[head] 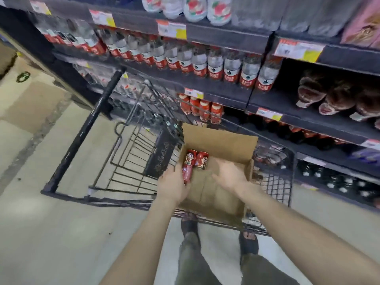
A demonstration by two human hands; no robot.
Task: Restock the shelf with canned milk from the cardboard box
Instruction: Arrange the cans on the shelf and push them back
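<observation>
An open cardboard box sits in a black wire shopping cart. Inside, at its far left corner, stand two red milk cans. My left hand is inside the box's left side and holds a third red can lying along its fingers. My right hand hovers over the middle of the box, fingers spread, holding nothing. On the shelf behind the cart stands a short row of matching red cans, with dark room to their right.
Above are shelves of red-labelled water bottles with price tags on the edges. Dark bottles fill the shelves to the right. The cart's black handle runs to the left. My feet stand on pale floor behind the cart.
</observation>
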